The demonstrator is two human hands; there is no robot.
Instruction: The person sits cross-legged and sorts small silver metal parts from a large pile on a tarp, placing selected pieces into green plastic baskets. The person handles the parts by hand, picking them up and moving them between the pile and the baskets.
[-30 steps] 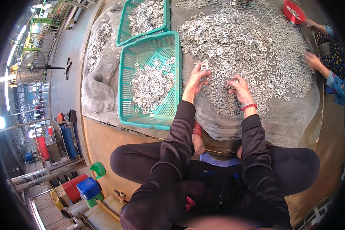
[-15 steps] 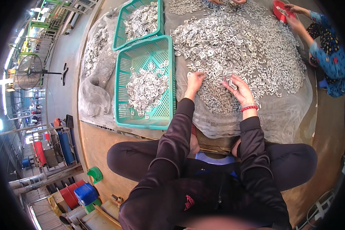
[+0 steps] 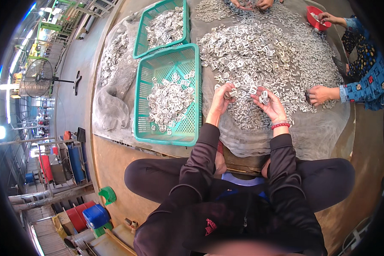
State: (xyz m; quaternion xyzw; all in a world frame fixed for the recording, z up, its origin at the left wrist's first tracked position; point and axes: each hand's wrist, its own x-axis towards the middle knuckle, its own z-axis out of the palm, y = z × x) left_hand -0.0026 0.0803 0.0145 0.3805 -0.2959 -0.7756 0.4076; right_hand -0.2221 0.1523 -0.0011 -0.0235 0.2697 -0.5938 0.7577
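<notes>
Over a broad pile of small silver metal buckles [image 3: 247, 47], my two hands work side by side. My left hand [image 3: 220, 102] is closed, with a few metal pieces showing at its curled fingertips. Cupped upward, my right hand [image 3: 272, 106] has several silver buckles [image 3: 264, 97] gathered in its fingers; a red bracelet circles that wrist. Left of my left hand stands a green plastic basket [image 3: 199, 94], partly filled with loose frame-shaped buckles [image 3: 168, 102]. Smaller grey metal pieces [image 3: 247, 115] lie beneath and in front of my hands.
Behind the near basket is a second green basket [image 3: 136, 40] of buckles. A co-worker's hand [image 3: 322, 95] rests at the pile's right edge, the other at a red bowl [image 3: 318, 19]. Another person's hands [image 3: 264, 4] are at the far edge. Bunched netting [image 3: 111, 106] lies left.
My left hand has closed in nearer my right, which has turned palm up with buckles in it. The co-worker's one hand has left the red bowl and come down to the pile's right edge.
</notes>
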